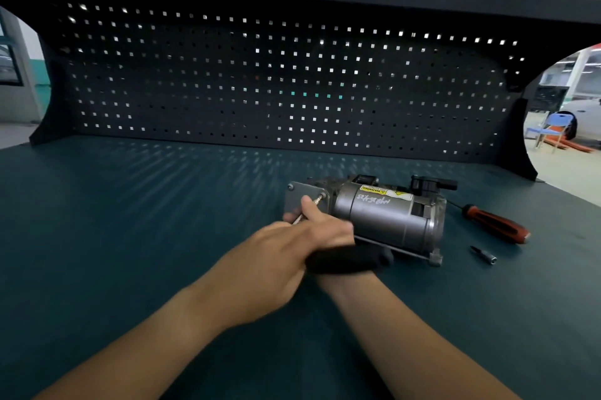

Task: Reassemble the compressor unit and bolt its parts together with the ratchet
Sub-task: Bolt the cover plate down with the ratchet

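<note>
A black metal pegboard [260, 74] with square holes backs the table [130, 237], which is covered in a dark teal, finely textured mat. The compressor unit [387, 214] lies on its side right of centre on the table: a smooth grey metal cylinder with a flat square end plate. It carries an upside-down yellow "WARNING" label [370, 189] and white handwriting that cannot be read. The left hand [276, 253] pinches the thin steel shaft of the ratchet [351, 258], whose tip meets a bolt on the end plate. The right hand [336, 230], partly hidden, has its fingers wrapped round the ratchet's soft black handle. To the right lie a screwdriver [497, 224] with an orange-and-black handle and a small steel bit [484, 255].
</note>
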